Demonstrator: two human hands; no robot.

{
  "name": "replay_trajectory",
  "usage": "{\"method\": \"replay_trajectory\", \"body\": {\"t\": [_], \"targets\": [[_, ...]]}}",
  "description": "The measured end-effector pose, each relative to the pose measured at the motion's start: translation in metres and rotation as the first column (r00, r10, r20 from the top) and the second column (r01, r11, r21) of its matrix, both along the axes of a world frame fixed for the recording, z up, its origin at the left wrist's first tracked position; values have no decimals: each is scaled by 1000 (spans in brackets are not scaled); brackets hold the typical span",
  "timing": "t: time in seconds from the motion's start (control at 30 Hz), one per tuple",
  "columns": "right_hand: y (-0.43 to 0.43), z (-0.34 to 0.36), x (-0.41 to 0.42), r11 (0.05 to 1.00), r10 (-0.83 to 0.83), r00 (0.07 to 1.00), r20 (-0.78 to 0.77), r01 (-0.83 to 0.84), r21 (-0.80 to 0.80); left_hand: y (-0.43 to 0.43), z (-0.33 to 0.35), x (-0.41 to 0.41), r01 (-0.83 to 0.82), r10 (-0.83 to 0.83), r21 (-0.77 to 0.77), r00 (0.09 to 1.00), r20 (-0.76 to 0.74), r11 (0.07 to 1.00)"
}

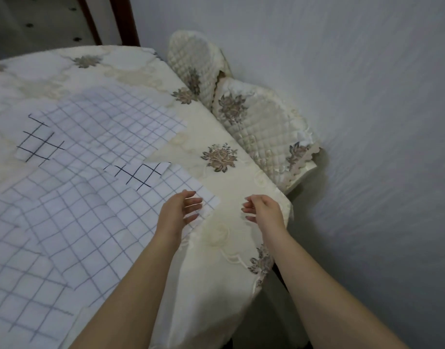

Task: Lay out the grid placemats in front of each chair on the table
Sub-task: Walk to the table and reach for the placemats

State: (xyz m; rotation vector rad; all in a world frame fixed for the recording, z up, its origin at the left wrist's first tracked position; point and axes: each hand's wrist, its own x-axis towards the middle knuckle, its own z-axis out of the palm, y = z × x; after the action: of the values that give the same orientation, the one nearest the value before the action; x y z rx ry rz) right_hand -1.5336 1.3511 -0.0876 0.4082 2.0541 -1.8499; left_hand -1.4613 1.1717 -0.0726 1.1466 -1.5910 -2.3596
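Now hovering at six o'clock with left hand [181,210] and right hand [263,210], fingers loosely curled, gripping nothing. Mid-layout, seemingly: placemats [90,222] heaped overlapping at nine o'clock. Next, likely: pinch nearest corner, slide toward chair [254,122] at one o'clock.

Bare cloth: we find a strip of floral tablecloth [224,182] open between the grid placemats [85,217] and the table's right rim.
Left: the overlapping placemats lie low, some corners folded over.
Right rim: quilted chair covers [256,129] crowd just beside it.
Beyond: we see the wall [367,96] near behind them.
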Motion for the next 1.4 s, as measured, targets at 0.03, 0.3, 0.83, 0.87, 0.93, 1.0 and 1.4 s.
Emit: {"method": "replay_trajectory", "body": {"t": [0.03,0.3,0.83,0.87,0.93,1.0,1.4], "targets": [[-6,1,-7,1000,24,1000,-1,-24,8,-4,0,-4,-14,14,8,1000,4,1000],[-55,3,-33,976,217,976,7,-217,25,-44,10,-1,-185,185,3,983,8,983],[-150,-5,-40,779,626,779,21,-626,-35,-73,9,82,-661,661,-21,749,53,750],[-153,-4,-41,763,646,763,20,-646,-37,-71,10,86,-682,683,-26,729,55,731],[-154,-2,-47,736,677,736,20,-676,-42,-65,11,93,-721,722,-43,689,54,692],[-152,-1,-59,714,700,714,23,-699,-34,-60,9,100,-762,764,-57,643,50,645],[-120,-20,-126,675,691,711,128,-698,238,-64,-3,175,-823,876,-311,409,255,475]]}}
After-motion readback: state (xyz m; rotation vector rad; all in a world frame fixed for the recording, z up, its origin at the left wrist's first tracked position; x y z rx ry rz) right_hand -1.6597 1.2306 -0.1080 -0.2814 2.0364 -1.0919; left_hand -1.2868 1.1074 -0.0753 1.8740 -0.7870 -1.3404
